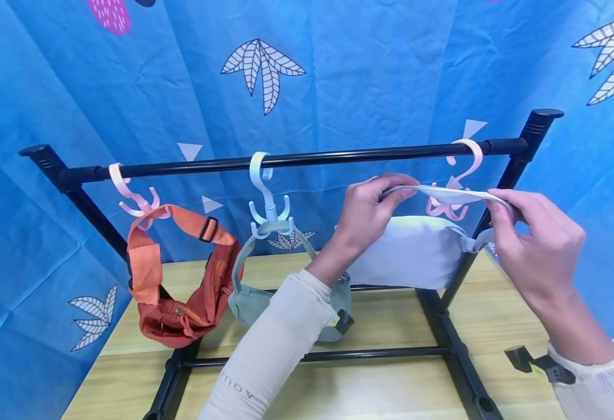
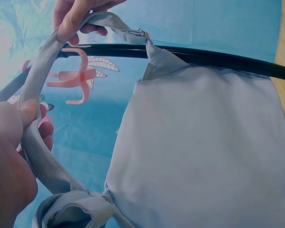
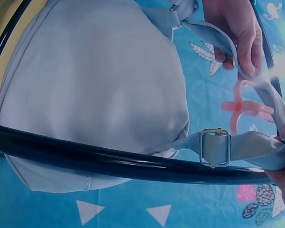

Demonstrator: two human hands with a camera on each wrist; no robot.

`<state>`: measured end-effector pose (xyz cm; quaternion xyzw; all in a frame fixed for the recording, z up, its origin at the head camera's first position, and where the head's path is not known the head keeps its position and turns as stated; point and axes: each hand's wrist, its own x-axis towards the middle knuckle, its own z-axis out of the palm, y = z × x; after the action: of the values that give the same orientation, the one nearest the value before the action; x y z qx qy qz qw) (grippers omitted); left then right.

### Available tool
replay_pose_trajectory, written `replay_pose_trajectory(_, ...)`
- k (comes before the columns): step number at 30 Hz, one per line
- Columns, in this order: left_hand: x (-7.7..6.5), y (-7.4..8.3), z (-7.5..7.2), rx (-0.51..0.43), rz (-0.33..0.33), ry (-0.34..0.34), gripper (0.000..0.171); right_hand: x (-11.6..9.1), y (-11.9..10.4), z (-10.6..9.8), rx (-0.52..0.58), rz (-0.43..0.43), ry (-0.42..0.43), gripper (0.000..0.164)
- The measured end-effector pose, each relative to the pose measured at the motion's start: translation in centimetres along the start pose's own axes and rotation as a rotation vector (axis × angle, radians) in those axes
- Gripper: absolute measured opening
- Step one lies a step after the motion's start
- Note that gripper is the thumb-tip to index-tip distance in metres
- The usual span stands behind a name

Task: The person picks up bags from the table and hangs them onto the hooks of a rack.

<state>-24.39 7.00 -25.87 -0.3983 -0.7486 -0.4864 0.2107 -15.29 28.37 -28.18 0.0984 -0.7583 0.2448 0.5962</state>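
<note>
A pale grey bag (image 1: 407, 251) hangs by its strap (image 1: 456, 192) from both hands, in front of the right end of the rack. My left hand (image 1: 372, 204) pinches the strap at one side, and my right hand (image 1: 538, 239) grips it at the other, so the stretch between them is nearly straight. Just behind this strap a pink hook hanger (image 1: 467, 163) hangs on the bar; its prongs (image 2: 78, 78) show beyond the strap in the left wrist view. A metal buckle (image 3: 215, 147) sits on the strap close to my right hand in the right wrist view.
A black rack (image 1: 338, 156) stands on a wooden table (image 1: 391, 385). An orange-red bag (image 1: 181, 315) hangs from another pink hook (image 1: 139, 201) at left, and a green bag (image 1: 251, 303) from a pale blue hook (image 1: 269, 198) mid-bar. A blue printed curtain (image 1: 359, 76) hangs behind.
</note>
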Motion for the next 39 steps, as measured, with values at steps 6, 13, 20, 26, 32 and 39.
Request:
replay_pose_trajectory(6, 0.2, -0.1, 0.1, -0.009, -0.05, -0.004, 0.021, -0.1, 0.2, 0.1, -0.008, -0.015, -0.006, 0.021)
replay_pose_trajectory(13, 0.2, -0.3, 0.3, -0.024, -0.095, -0.008, 0.021, -0.3, 0.5, 0.3, -0.003, -0.024, 0.001, 0.021)
replay_pose_trajectory(20, 0.1, -0.2, 0.4, -0.021, -0.149, -0.028, 0.022, -0.6, 0.7, 0.3, 0.0, -0.018, -0.021, 0.023)
replay_pose_trajectory(26, -0.1, -0.4, 0.6, -0.013, -0.156, -0.035, 0.023, -0.9, 0.9, 0.2, 0.007, -0.021, -0.031, 0.023)
replay_pose_trajectory(32, -0.2, -0.7, 0.8, -0.019, -0.154, -0.039, 0.022, -1.3, 1.1, 0.2, 0.007, -0.014, -0.065, 0.023)
replay_pose_trajectory(39, -0.3, -0.7, 0.9, -0.042, -0.219, -0.085, 0.024, -1.8, 1.3, 0.1, -0.01, -0.015, -0.107, 0.024)
